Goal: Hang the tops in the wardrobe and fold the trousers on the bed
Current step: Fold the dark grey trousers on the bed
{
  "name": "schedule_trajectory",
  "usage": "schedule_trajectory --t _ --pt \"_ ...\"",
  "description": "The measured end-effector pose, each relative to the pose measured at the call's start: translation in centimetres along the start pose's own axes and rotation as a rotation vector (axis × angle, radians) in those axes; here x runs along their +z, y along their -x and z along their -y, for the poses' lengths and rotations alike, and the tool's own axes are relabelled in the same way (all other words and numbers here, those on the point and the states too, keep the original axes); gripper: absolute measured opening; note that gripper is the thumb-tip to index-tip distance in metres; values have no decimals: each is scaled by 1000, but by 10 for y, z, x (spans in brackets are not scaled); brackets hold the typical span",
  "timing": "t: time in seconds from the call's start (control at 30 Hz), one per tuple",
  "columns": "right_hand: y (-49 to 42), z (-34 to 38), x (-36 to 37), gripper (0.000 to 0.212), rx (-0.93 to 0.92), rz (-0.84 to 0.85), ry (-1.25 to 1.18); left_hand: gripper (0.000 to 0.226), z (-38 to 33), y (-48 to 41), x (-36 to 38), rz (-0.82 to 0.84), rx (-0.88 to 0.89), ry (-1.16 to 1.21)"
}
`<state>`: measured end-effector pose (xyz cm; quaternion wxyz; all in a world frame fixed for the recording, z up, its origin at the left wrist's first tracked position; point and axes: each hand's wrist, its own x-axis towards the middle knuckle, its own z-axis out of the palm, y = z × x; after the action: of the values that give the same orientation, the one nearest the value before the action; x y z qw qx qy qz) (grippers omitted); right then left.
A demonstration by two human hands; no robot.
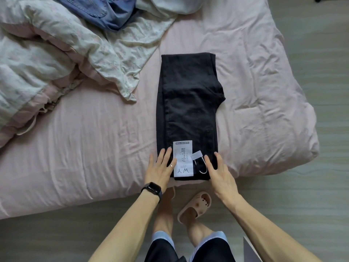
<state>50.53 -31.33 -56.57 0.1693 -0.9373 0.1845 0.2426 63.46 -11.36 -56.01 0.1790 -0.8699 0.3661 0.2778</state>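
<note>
One rumpled quilt (47,53), blue denim (105,12) beyond trousers (188,95)

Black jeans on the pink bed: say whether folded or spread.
Folded: the black jeans lie as one narrow stack, layered edges showing along one long side, white paper tag on top.

Folded jeans (188,114) lie lengthwise at frame centre on the bed (85,157), reaching its lower edge. A paper label (182,157) rests on their lower end, with a small tag (196,155) just to its right. The left hand (160,171) lies flat at the jeans' lower left corner and the right hand (221,174) at the lower right. A bunched duvet (47,53) fills the upper left, and a denim garment (105,14) lies on it at top centre.
</note>
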Motion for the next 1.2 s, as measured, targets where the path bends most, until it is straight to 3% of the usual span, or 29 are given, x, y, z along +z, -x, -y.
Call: schedule_trajectory --t 0.13,0.23,0.3,0.4,0.5,0.63,0.73,0.8,0.9,1.0,1.13,1.2 --pt "-7 -14 -3 74 -94 1 -87 63 17 -13 -1 4 171 -37" --pt "-8 -23 -17 51 -214 -240 -73 42 32 -10 -14 -118 238 147" --pt "-17 -17 -38 39 -208 -297 -175 30 37 -9 -36 -196 136 424" --pt "-41 3 -82 26 -75 -224 -565 12 43 -18 -75 -190 -92 911" --pt "-62 10 -112 20 1 -239 -649 9 49 -28 -100 -223 -129 1028" --pt "-73 11 -124 28 98 -205 -654 53 48 -21 -109 -323 -61 1098" --pt "-73 16 -128 36 170 -211 -724 74 33 -14 -110 -260 18 903" --pt "-70 20 -131 37 200 -192 -790 68 29 -18 -110 -267 -56 865" --pt "-62 20 -131 44 237 -278 -946 39 34 -28 -116 -370 -203 1040" --pt "-50 6 -106 54 404 -344 -998 33 42 -39 -131 -495 -245 1211" --pt "-23 0 -42 82 504 94 -761 26 56 -46 -155 -616 -190 1290" --pt "-18 5 -18 73 510 136 -734 27 59 -42 -157 -616 -98 1168"
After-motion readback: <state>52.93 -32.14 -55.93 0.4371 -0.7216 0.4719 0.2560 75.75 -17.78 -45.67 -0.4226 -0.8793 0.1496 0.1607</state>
